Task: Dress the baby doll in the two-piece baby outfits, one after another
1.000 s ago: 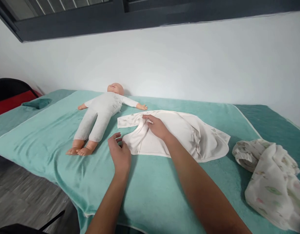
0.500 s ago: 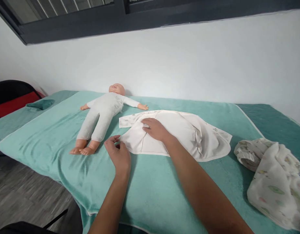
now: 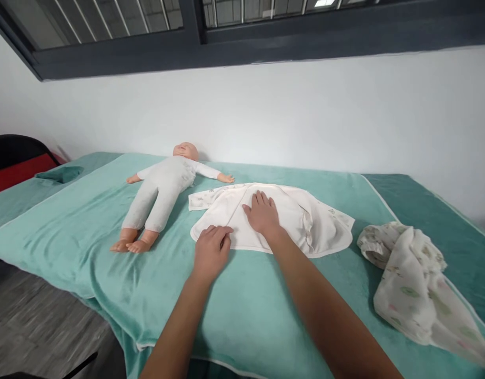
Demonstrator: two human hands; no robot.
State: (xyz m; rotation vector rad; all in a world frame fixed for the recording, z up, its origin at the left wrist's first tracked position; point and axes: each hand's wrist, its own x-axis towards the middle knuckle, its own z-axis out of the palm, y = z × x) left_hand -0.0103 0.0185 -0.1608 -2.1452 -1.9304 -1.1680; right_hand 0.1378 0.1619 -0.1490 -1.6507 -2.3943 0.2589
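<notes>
A white baby garment (image 3: 285, 221) with small printed sleeves lies spread on a teal sheet (image 3: 258, 305). My right hand (image 3: 263, 215) rests flat on the middle of it, fingers stretched out. At the garment's near left edge is my left hand (image 3: 212, 250), its fingers loosely bent and touching the cloth, with nothing seen gripped. To the left, a baby doll (image 3: 163, 184) in a white suit lies on its back, arms spread. Its bare feet point towards me, and one hand is close to the garment's left sleeve.
A crumpled white cloth (image 3: 414, 284) with leaf prints lies on the right of the bed. Behind the bed stands a white wall (image 3: 290, 116) below a dark window frame (image 3: 120, 58). A black and red chair (image 3: 17, 163) is at the far left.
My left hand has moved right along the garment's near edge, its pinch loosened. My right hand has slid slightly right and lies flatter. The garment's left end now lies flat, and the view has shifted.
</notes>
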